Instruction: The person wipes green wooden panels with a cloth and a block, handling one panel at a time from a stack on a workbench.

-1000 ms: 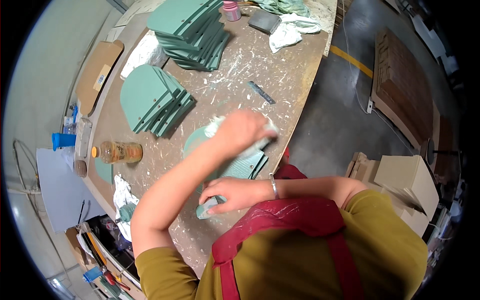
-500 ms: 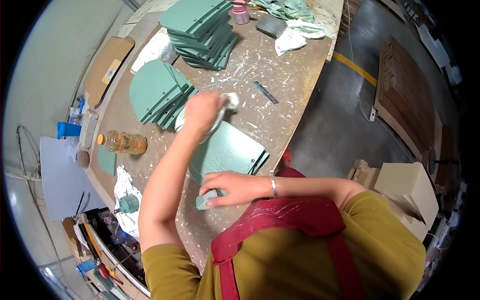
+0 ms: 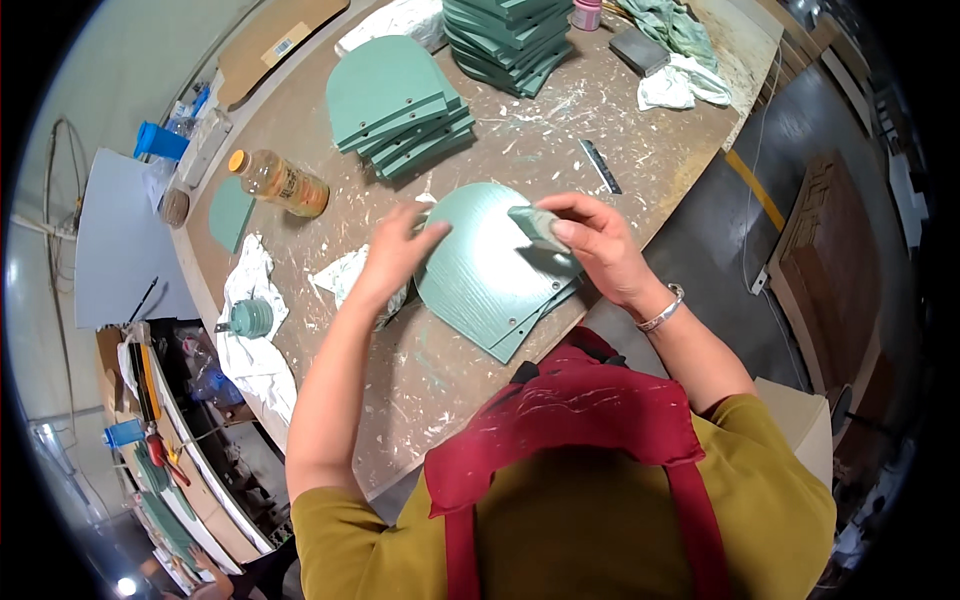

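A green rounded panel [image 3: 475, 265] with small holes along its straight edge lies before me on the worktable, on top of at least one similar panel. My left hand [image 3: 398, 250] is at the panel's left edge, fingers apart and slightly blurred, holding nothing. A crumpled white rag [image 3: 340, 275] lies under and beside my left wrist. My right hand [image 3: 600, 245] pinches a small grey-green sanding block [image 3: 540, 228] between thumb and fingers, just above the panel's right side. Whether the block touches the surface is hard to see.
Stacks of green panels [image 3: 395, 95] stand beyond. Left are a bottle with orange cap [image 3: 285, 185] and a green jar [image 3: 250, 318] on a white cloth [image 3: 265, 385]. A metal ruler [image 3: 600, 165] lies right. Another person's hand [image 3: 205, 565] shows lower left.
My left hand has let go of the white rag and moved to the panel's left edge. My right hand has lifted the sanding block from the near left to the panel's right side.
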Available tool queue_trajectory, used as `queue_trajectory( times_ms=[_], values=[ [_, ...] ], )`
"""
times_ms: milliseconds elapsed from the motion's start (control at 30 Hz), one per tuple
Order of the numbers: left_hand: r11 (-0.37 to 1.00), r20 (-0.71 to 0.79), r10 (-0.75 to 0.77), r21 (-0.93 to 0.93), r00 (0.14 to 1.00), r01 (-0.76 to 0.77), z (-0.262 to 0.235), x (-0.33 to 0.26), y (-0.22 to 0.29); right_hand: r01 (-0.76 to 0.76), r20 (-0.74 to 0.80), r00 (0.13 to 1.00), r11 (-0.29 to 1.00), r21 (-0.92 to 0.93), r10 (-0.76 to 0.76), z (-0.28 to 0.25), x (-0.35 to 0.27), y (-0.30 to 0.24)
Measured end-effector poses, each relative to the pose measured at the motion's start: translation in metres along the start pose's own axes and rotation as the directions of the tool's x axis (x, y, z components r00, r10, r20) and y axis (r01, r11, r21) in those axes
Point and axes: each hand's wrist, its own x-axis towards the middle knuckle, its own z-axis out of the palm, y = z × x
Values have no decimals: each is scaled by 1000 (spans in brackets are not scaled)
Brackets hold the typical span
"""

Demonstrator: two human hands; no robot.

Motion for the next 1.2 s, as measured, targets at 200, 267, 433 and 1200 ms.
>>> queue_trajectory(
  times_ms=[200,267,433,1200],
  values=[
    [922,-71,-135,-374,988,99,8,10,-7,38,-54,997,984,-172,-48,-11,-6,-3],
    [801,-19,-225,-573,974,174,-1,12,18,27,-101,994,996,-91,-36,-19,-12,-5],
    [875,-318,-105,-479,942,-64,-94,74,40,72,-177,981,997,-39,-78,-30,-19,-17],
    [673,-258,-534,-706,805,220,17,-84,41,19,-243,967,926,376,78,-56,13,51]
  ],
)
